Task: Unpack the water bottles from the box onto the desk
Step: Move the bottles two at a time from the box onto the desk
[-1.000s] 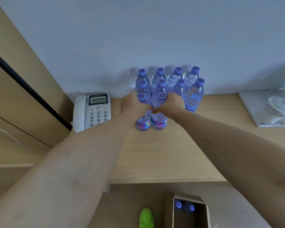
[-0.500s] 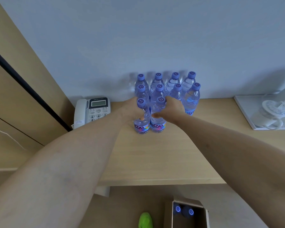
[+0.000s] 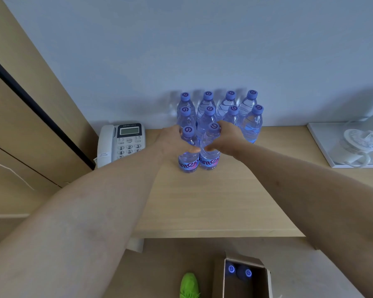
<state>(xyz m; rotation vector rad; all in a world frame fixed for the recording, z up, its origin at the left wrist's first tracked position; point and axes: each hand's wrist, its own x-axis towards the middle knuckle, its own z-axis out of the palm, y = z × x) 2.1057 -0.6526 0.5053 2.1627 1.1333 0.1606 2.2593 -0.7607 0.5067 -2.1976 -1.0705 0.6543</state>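
Several clear water bottles with purple caps stand in rows against the wall on the wooden desk. In front of them two more bottles stand side by side. My left hand grips the left front bottle and my right hand grips the right front bottle; both bottles stand upright on the desk. Below the desk's front edge an open cardboard box sits on the floor with two purple-capped bottles inside.
A white desk telephone lies left of the bottles. A white tray with white cups stands at the desk's right end. A wooden panel rises on the left. A green shoe is on the floor beside the box.
My hands have stayed on the two front bottles at about the same spot on the desk. The camera has tilted slightly, so the box on the floor shows more.
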